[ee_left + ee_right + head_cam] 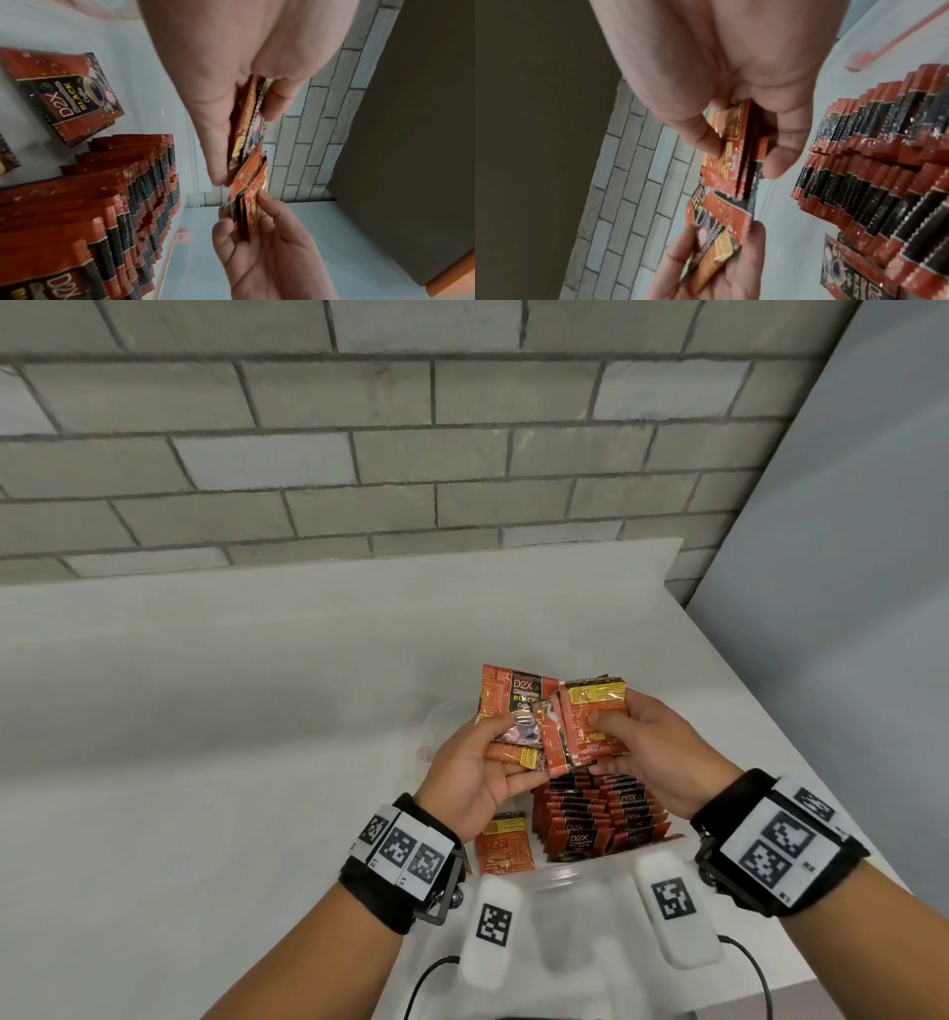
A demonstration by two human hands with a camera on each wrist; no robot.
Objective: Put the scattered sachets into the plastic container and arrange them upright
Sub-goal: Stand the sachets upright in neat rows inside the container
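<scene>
Both hands hover over a clear plastic container (575, 879) on the white table. My left hand (490, 752) pinches a few red-and-black coffee sachets (513, 706) between thumb and fingers, seen edge-on in the left wrist view (248, 125). Beside it, my right hand (611, 747) grips a small stack of sachets (590, 726), whose edges show in the right wrist view (731, 154). The two bundles touch. Below, several sachets (601, 814) stand upright in two rows (872, 172) in the container. One sachet (506, 842) lies flat left of the rows (64, 95).
A grey brick wall (359, 454) backs the table (205, 711), and a grey panel (847, 557) closes the right side. Two white marker-tagged devices (493, 927) (672, 901) with black cables lie near the front edge. A red clip (425, 753) sits on the container's left side.
</scene>
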